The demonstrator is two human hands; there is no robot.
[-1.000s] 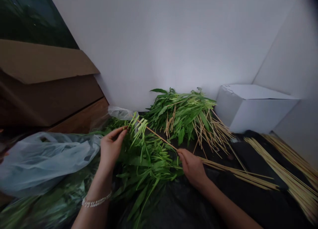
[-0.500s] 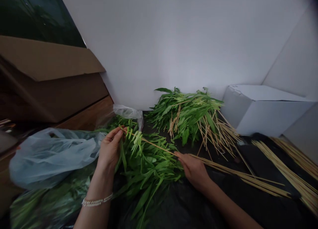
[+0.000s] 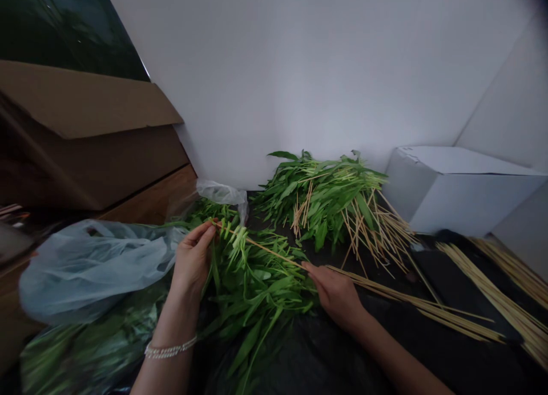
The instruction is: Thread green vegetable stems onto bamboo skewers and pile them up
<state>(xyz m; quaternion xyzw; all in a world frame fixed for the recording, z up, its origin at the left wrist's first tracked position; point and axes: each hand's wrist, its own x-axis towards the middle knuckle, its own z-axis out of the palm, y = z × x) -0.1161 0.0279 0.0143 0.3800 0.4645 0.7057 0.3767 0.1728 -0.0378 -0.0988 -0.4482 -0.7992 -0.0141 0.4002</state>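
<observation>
A thin wooden skewer (image 3: 269,250) slants between my hands, with green stems threaded on its left part and long leaves hanging below. My left hand (image 3: 194,255) pinches its left end, next to the stems. At its other end, my right hand (image 3: 336,295) is closed on the skewer, and several more skewers (image 3: 411,301) stretch out to the right from behind that hand. Loose leafy greens (image 3: 274,292) lie under the skewer. Farther back is a pile of skewered greens (image 3: 329,195), with bare skewer ends pointing toward the right front.
A white box (image 3: 466,189) stands at the back right, with bundles of skewers (image 3: 483,281) in front of it. A cardboard box (image 3: 98,149) is at the left. Below it lie a translucent plastic bag (image 3: 98,269) and bagged greens (image 3: 89,352). A black sheet (image 3: 325,355) covers the front surface.
</observation>
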